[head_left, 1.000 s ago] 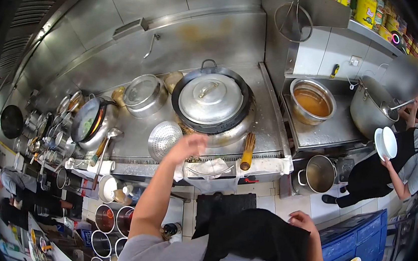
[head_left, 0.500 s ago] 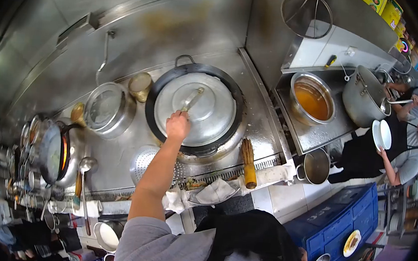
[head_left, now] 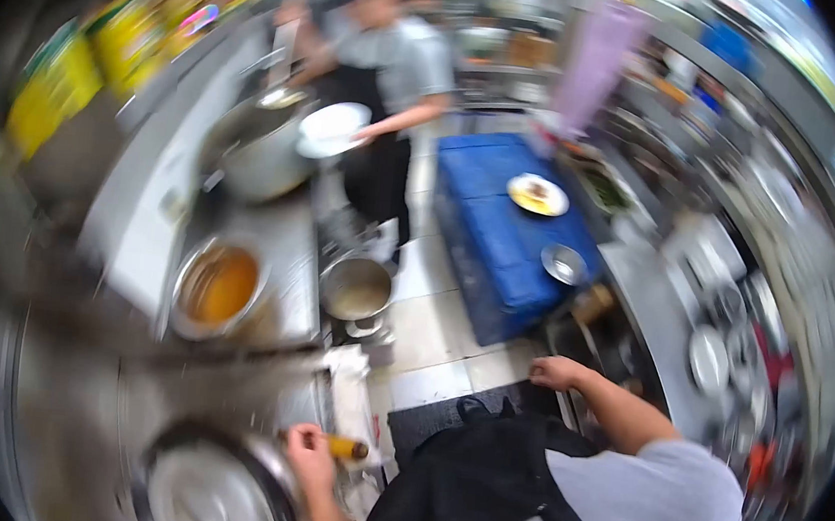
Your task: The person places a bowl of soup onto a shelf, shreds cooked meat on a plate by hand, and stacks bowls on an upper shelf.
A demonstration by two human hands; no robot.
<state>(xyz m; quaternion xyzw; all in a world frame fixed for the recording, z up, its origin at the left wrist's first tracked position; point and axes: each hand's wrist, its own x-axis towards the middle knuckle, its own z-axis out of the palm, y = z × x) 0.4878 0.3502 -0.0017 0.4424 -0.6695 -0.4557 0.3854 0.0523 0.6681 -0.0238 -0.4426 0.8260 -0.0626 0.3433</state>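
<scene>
- My left hand (head_left: 310, 456): fingers bent, on or just over a yellow-brown bamboo brush (head_left: 349, 448), whose butt end shows beyond them. Blur hides the undersides, so I can't tell whether they grip it.
- The brush lies crosswise at the stove's front edge, beside the wok; I'd judge it is kept there for easy reach.
- My right hand (head_left: 555, 372): fingers curled inward, well apart from the left, nothing visible in them (palm hidden; how tightly they close I can't tell). Out to the side perhaps for balance, my view being turned rightward.
- Just beside my left hand, a large black round wok (head_left: 174, 438) under a domed silver metal lid (head_left: 214, 497), probably covered to hold heat in.
- Ahead of that hand, a white cloth (head_left: 350, 385) on the edge, likely for wiping or hot handles.
- Farther out, a round silver metal basin (head_left: 200, 328) of orange-brown liquid on the steel counter; a tall grey metal pot (head_left: 256, 165) beyond it.
- By that pot, a co-worker in a black apron holds a white bowl (head_left: 333, 130) close, presumably for filling.
- Ahead of my right hand, a blue boxy container (head_left: 479, 251) serves as a table for a white plate (head_left: 516, 188) of food and a small silver metal bowl (head_left: 563, 264).
</scene>
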